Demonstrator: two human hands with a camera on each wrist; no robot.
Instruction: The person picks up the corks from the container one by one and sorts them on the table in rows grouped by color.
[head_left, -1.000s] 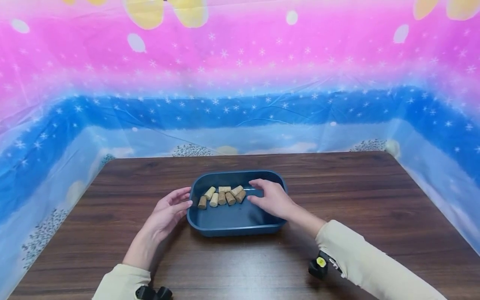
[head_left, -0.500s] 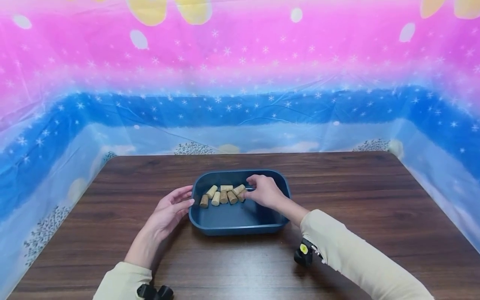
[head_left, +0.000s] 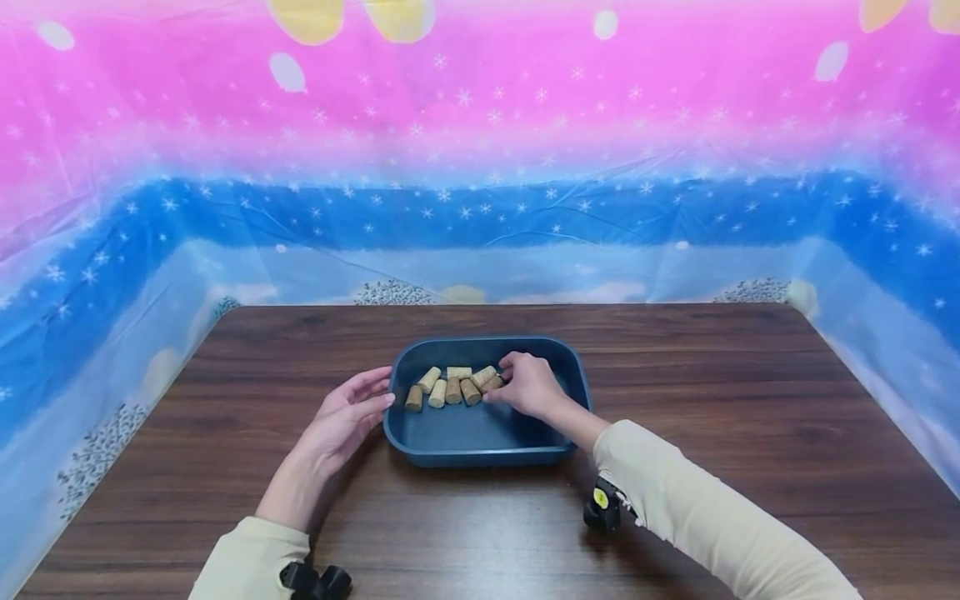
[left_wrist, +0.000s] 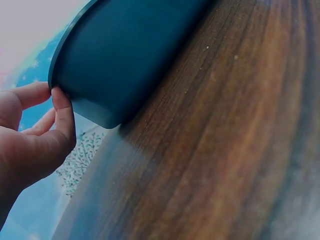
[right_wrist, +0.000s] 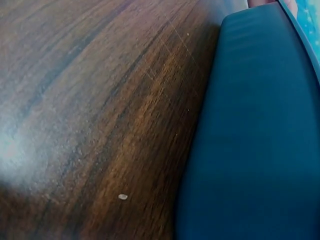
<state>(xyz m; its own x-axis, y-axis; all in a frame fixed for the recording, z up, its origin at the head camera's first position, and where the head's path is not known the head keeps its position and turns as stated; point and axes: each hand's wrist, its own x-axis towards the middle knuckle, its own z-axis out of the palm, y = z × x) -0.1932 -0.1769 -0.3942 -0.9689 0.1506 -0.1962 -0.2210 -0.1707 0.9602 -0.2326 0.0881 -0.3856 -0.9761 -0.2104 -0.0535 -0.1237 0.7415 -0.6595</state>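
Note:
A dark blue rectangular tray [head_left: 480, 432] with rounded corners stands on the wooden table. Several corks [head_left: 453, 391], some pale and some browner, lie clustered in its left and middle part. My left hand [head_left: 347, 425] pinches the tray's left rim between thumb and finger, which the left wrist view shows close up. Inside the tray, my right hand [head_left: 534, 388] has thumb and fingers about the brown cork [head_left: 492, 384] at the cluster's right end; the hand partly hides it. The right wrist view shows the tray's outer wall [right_wrist: 255, 125], not the right hand's fingers.
The brown wood-grain table [head_left: 712, 400] extends around the tray on all sides. A pink and blue snowflake-patterned cloth [head_left: 480, 208] hangs behind the table and along both sides. A small pale speck [right_wrist: 123, 197] lies on the table near the tray.
My right hand has moved left within the tray, and its fingers have closed in on the rightmost brown cork, which has tilted. The left hand stays at the rim. The head view has shifted slightly.

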